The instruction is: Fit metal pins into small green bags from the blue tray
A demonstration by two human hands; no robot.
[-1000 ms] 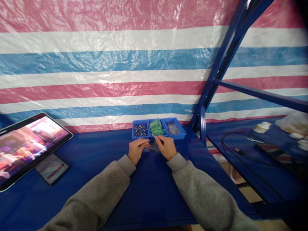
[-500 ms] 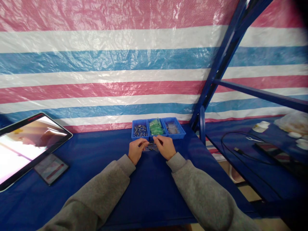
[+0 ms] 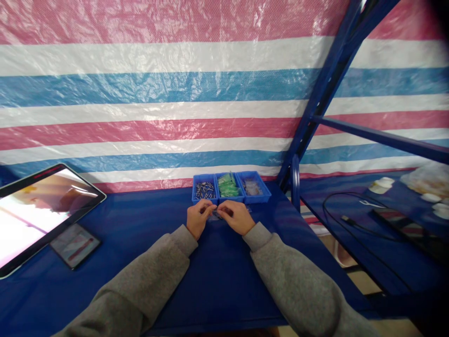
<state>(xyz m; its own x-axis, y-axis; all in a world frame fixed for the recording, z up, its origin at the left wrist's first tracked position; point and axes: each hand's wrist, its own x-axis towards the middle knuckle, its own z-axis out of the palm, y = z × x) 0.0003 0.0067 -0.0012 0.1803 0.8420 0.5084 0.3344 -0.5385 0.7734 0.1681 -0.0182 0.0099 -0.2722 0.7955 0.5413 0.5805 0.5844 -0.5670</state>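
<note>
Clock centred on the person's hands. Nearest, at 4 and 8 o'clock: grey sleeves (image 3: 147, 271), over the blue table (image 3: 217, 285). Centre: left hand (image 3: 199, 219) and right hand (image 3: 237, 217), fingertips near each other, both pinched narrow on a small piece (image 3: 215, 214); its kind too blurred to tell. Just beyond, three adjoining blue bins (image 3: 258, 199): metal pins (image 3: 205, 190) at 11, green packets (image 3: 228, 187) at 1, clear pieces (image 3: 251, 187) at 2. Farthest, 12 o'clock: striped sheet (image 3: 182, 89).

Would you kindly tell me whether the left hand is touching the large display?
Apart: the head view shows blue tabletop between the left hand and the large display.
</note>
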